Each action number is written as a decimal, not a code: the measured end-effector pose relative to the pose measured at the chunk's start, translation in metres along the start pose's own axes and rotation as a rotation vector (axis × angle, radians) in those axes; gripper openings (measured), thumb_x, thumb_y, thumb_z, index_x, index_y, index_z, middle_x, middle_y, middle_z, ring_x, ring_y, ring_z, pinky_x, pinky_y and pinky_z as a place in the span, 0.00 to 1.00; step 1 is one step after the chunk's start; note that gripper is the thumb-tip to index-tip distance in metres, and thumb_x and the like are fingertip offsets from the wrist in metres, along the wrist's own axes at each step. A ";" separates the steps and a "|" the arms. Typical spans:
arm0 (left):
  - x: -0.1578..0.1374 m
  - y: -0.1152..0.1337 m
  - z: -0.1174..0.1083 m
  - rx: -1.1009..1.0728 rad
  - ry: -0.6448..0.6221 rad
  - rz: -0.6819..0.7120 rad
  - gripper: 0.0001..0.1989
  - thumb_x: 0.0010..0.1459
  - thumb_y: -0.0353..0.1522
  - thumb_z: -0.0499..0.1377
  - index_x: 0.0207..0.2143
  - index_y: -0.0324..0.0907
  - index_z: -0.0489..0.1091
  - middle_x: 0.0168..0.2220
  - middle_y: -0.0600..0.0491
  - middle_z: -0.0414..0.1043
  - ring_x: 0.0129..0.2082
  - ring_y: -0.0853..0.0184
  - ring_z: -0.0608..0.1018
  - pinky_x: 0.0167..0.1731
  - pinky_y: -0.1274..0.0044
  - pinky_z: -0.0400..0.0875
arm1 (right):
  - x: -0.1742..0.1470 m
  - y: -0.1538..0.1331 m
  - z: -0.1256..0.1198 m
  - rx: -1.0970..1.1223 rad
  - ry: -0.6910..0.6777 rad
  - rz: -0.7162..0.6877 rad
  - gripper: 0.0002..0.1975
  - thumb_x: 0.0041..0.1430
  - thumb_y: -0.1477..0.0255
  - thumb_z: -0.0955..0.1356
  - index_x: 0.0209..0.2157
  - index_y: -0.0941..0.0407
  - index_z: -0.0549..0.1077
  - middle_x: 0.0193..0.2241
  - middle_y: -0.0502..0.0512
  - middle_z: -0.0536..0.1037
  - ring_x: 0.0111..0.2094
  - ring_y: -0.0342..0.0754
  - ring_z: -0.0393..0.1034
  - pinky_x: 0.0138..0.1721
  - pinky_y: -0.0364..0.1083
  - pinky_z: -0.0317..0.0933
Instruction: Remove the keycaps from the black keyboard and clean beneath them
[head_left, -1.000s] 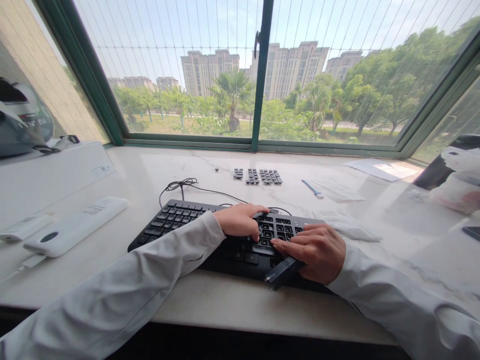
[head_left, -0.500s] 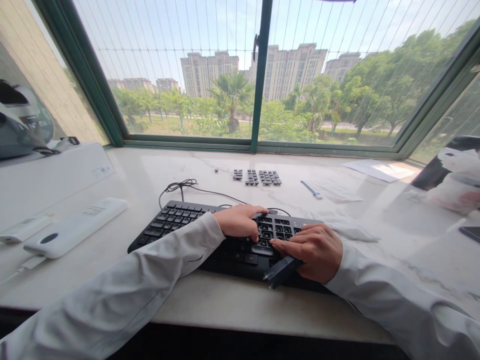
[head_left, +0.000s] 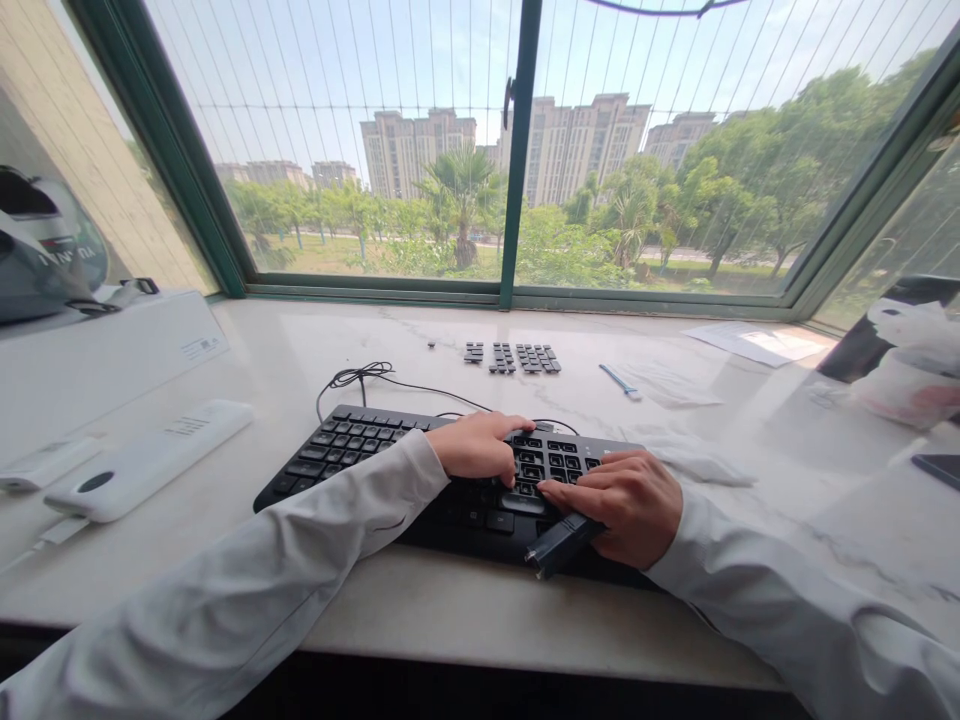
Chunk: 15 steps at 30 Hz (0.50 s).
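A black keyboard (head_left: 300, 466) lies on the pale marble-patterned surface, with keycaps on its left part and bare key sockets (head_left: 531, 458) on its right part. My left hand (head_left: 477, 444) rests across its middle, index finger stretched to the back edge and thumb apart; its other fingers are mostly hidden. My right hand (head_left: 634, 500) lies over the right end, index fingertip at the sockets beside a long keycap (head_left: 523, 503). In its curled lower fingers is a black bar-shaped object (head_left: 559, 545), its frayed or clear end pointing down-left; its kind is unclear.
Loose keycaps (head_left: 537, 359) sit in groups behind the keyboard, with a single keycap (head_left: 431, 345) farther left. A blue slim tool (head_left: 618, 379) and clear plastic (head_left: 675, 385) lie at right. The keyboard cable (head_left: 360, 374) is bundled behind. White devices (head_left: 150, 460) stand left.
The camera view has shifted very slightly. Both hands and the black bar-shaped object stay at practically the same places on the keyboard.
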<state>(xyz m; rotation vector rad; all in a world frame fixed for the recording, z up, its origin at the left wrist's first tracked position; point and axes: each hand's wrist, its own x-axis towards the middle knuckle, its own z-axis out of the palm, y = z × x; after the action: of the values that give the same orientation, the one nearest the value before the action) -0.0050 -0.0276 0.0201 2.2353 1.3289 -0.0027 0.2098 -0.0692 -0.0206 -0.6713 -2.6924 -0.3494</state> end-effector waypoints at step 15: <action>-0.007 0.011 0.003 0.061 -0.026 -0.058 0.42 0.45 0.31 0.57 0.64 0.45 0.49 0.64 0.50 0.52 0.61 0.53 0.56 0.59 0.66 0.50 | 0.000 -0.003 -0.002 0.008 0.004 0.038 0.15 0.50 0.74 0.65 0.41 0.52 0.74 0.18 0.46 0.74 0.18 0.40 0.63 0.25 0.45 0.45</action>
<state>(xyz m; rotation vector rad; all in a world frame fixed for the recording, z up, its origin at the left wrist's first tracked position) 0.0014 -0.0385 0.0241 2.2386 1.3961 -0.0945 0.2093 -0.0727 -0.0189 -0.7171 -2.6725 -0.3292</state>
